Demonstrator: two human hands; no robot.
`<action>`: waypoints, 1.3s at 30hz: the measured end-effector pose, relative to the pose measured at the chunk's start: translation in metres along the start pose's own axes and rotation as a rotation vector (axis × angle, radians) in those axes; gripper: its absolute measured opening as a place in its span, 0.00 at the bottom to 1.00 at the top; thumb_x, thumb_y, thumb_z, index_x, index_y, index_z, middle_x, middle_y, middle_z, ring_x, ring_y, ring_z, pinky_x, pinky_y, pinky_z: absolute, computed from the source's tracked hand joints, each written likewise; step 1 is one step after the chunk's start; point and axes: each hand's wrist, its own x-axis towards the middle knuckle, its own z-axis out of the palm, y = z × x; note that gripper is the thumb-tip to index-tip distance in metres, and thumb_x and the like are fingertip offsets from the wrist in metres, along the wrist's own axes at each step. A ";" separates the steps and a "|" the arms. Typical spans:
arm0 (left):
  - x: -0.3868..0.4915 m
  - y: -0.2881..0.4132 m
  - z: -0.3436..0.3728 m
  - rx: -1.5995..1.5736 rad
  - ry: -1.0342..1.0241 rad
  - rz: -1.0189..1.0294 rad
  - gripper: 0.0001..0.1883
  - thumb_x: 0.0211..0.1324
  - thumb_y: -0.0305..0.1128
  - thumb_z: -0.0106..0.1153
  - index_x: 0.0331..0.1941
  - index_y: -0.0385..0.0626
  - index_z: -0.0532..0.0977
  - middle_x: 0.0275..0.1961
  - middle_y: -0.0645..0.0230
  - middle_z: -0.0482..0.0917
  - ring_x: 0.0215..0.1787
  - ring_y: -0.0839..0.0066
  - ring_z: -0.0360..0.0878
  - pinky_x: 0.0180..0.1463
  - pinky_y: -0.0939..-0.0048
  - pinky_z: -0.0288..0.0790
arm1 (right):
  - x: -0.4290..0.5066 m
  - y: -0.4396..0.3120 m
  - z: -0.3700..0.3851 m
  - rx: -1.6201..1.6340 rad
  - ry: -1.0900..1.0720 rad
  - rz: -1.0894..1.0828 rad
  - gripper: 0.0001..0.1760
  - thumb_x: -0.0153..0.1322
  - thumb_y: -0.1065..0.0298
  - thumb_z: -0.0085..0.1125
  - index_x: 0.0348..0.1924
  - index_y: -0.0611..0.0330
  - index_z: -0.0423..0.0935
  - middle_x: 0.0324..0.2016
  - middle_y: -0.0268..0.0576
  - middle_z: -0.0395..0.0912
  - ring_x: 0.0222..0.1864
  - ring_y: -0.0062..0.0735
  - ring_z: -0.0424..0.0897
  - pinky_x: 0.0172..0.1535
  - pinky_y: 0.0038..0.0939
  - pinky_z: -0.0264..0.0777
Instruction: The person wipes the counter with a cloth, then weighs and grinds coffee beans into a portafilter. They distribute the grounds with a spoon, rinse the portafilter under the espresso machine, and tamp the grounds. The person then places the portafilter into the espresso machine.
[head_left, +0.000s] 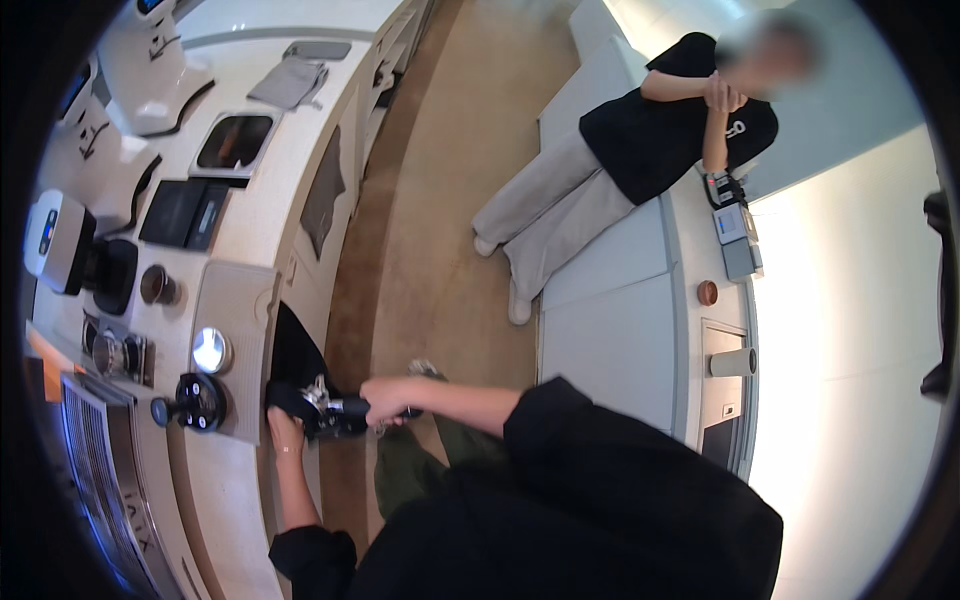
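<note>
My right hand (386, 397) is closed around the black handle of a portafilter (337, 409), held just off the counter's front edge. Its metal head and spout point towards the counter. My left hand (285, 426) grips a black cloth (294, 352) at that edge, pressed close against the portafilter head. The cloth hides most of the left fingers and part of the head. Beside them on the counter lies a grey tamping mat (244, 315). A shiny round metal piece (212, 350) and a black tool with a round base and knob (199, 403) sit on it.
An espresso machine (112, 465) stands lower left. Coffee grinders (94, 157) line the counter's back. Nearer are a dark cup (157, 285), a black scale (184, 214), a metal-rimmed recess (236, 142) and grey cloths (291, 82). Across the aisle a person (637, 142) leans against another counter (607, 330).
</note>
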 end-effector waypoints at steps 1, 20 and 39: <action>0.003 0.002 0.003 0.028 0.053 0.009 0.12 0.52 0.25 0.53 0.41 0.34 0.74 0.37 0.46 0.80 0.41 0.48 0.78 0.45 0.60 0.70 | 0.001 -0.009 -0.006 -0.089 -0.024 -0.006 0.12 0.60 0.66 0.59 0.27 0.69 0.75 0.14 0.42 0.76 0.14 0.29 0.77 0.19 0.30 0.73; -0.041 0.088 0.038 0.330 0.414 -0.225 0.19 0.42 0.32 0.56 0.42 0.38 0.76 0.41 0.56 0.80 0.53 0.61 0.72 0.64 0.57 0.57 | 0.028 -0.019 -0.053 0.058 -0.273 -0.006 0.07 0.63 0.72 0.55 0.27 0.65 0.67 0.14 0.40 0.71 0.12 0.25 0.72 0.16 0.29 0.68; -0.022 0.123 0.066 0.208 0.545 -0.319 0.13 0.43 0.25 0.55 0.37 0.38 0.75 0.39 0.51 0.77 0.47 0.50 0.68 0.52 0.56 0.66 | 0.033 -0.006 -0.069 -0.043 -0.216 -0.083 0.08 0.63 0.71 0.56 0.27 0.65 0.68 0.17 0.40 0.74 0.15 0.25 0.74 0.19 0.27 0.70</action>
